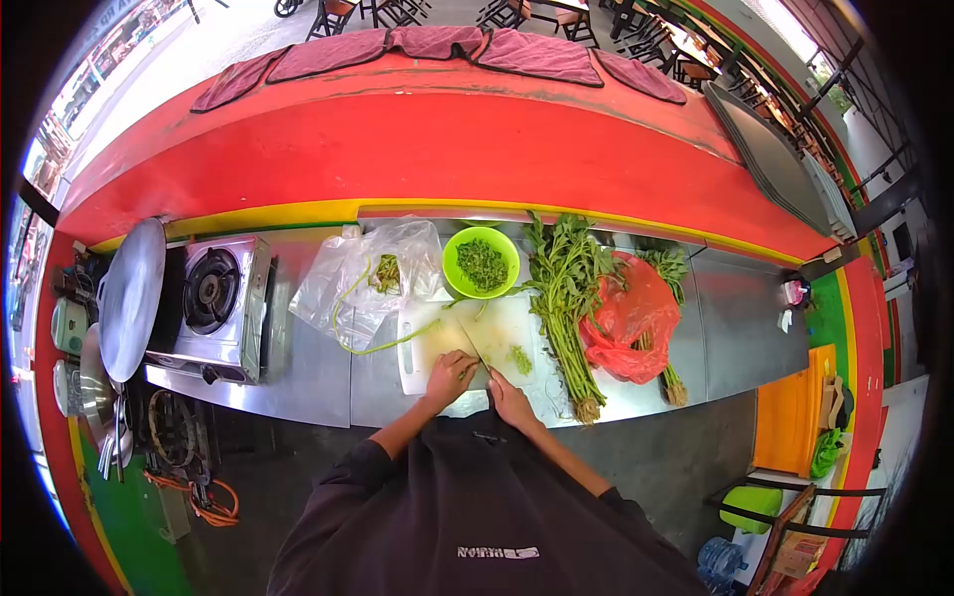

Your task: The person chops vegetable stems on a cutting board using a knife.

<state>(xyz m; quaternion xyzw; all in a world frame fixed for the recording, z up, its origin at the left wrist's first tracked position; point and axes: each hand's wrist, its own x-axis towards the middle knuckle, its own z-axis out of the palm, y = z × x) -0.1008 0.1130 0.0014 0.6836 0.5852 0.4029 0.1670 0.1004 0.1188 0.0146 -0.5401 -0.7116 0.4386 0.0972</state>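
Observation:
My right hand (511,400) is closed round the handle of a kitchen knife (471,337), whose blade points up and left across the white cutting board (412,355). Beside the blade, my left hand (452,375) has its fingers curled together near the board's front edge; whatever they hold is hidden. Chopped green pieces (519,359) lie on the board to the right of the knife. One long green stem (383,349) runs off the board's left side in a loop. Behind the board stands a lime green bowl (450,260) with cut greens (483,264) inside.
A clear plastic bag (328,281) with some leaves on it lies left of the bowl. Leafy bundles with roots (568,343) and a red plastic bag (628,323) are on the right. A gas stove (209,308) stands far left, beside a large metal lid (132,298).

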